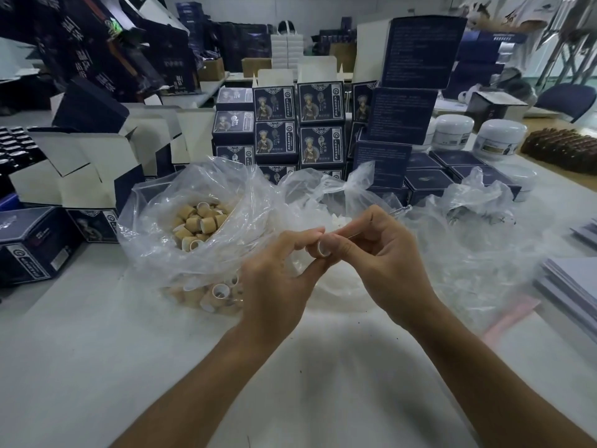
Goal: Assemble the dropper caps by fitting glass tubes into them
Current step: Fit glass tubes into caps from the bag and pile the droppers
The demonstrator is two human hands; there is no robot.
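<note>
Right now the left hand (284,263) pinches a small white ring-shaped dropper cap (323,248) while the right hand (371,253) grips a thin clear glass tube (399,211), its long axis slanting up-right away from the cap.

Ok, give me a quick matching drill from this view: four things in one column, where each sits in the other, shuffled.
Things:
1. glass tube
2. white cap
3. tan collars
4. white jars

Places:
A. loose in the open plastic bag on the left
B. far right on the table, behind the flat boxes
C. sticking up and right out of the right hand
D. pinched where the left hand and the right hand meet

Pairs: 1-C, 2-D, 3-A, 4-B
</note>
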